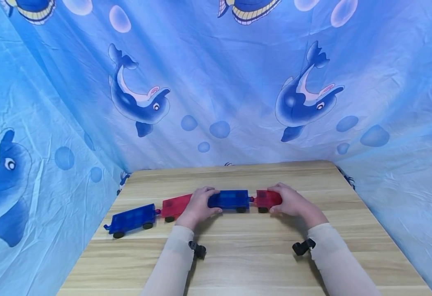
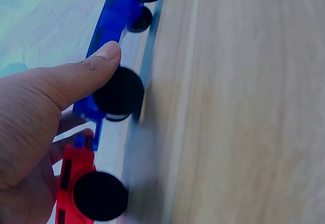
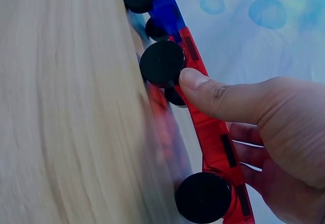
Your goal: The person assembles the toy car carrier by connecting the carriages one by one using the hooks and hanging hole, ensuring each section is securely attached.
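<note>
A row of see-through toy train cars with black wheels stands across the table in alternating blue and red. My left hand (image 1: 200, 207) grips the left end of the right-hand blue car (image 1: 234, 199), its thumb just above a wheel in the left wrist view. Behind that hand, the left red car (image 1: 175, 206) is partly hidden. Farthest left, the other blue car (image 1: 133, 218) sits at an angle, next to the red car's hitch. With thumb and fingers, my right hand (image 1: 291, 201) holds the right red car (image 1: 265, 199), whose right end it covers. A small red hitch (image 1: 252, 199) lies between these two held cars.
The wooden table (image 1: 253, 255) carries the cars across its far half. Blue cloth (image 1: 223, 94) printed with dolphins hangs behind and at both sides. Each wrist wears a small black camera mount (image 1: 198, 249).
</note>
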Motion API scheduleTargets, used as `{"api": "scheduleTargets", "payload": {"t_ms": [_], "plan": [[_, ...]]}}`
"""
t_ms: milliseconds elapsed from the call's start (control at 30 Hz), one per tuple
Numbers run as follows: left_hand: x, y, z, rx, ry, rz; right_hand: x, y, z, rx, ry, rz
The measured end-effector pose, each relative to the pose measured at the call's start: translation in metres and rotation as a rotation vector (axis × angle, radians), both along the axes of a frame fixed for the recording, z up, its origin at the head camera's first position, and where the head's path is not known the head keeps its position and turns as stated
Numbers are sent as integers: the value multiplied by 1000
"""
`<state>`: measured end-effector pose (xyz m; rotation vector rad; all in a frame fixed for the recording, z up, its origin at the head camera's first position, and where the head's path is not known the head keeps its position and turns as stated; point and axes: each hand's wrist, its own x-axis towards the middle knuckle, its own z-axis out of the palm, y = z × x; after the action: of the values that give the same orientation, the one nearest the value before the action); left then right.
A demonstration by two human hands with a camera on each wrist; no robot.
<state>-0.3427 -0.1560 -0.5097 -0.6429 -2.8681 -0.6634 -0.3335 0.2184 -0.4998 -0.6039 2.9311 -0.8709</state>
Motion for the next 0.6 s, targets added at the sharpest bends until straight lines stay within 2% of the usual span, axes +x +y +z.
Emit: {"api": "scheduleTargets", "payload": {"t_ms": [300,600], "plan": [[-2,-4,-4,52,-34,-21,0,12,1,12,9,11],[0,-5,-2,65,-44,-39,0,14,3,22,-2,11]]}}
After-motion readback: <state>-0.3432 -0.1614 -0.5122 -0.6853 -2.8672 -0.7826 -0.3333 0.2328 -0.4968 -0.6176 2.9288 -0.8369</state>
